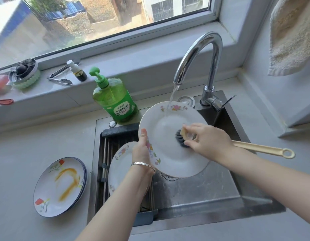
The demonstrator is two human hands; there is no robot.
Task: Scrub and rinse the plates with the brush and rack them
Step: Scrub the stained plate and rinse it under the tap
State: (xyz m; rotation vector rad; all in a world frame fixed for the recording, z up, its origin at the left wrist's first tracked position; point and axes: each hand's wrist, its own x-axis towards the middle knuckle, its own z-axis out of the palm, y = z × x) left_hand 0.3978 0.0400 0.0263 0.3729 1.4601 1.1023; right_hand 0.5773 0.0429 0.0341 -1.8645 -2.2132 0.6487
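Note:
My left hand (142, 146) grips the left rim of a white floral plate (168, 136), tilted over the sink under running tap water. My right hand (208, 140) holds the cream-handled brush (262, 148) close to its head, and the dark bristles (181, 138) press on the plate's middle. A second floral plate (119, 164) lies on the roll-up rack (105, 153) over the sink's left side, partly hidden by my left arm. On the counter to the left sits a stack of dirty plates (60, 185), the top one smeared orange.
The chrome faucet (203, 54) arches over the steel sink (211, 188). A green dish soap bottle (114, 100) stands behind the rack. On the windowsill are tongs (60, 79), a small bottle (77, 72) and a tin. A towel (293, 35) hangs at upper right.

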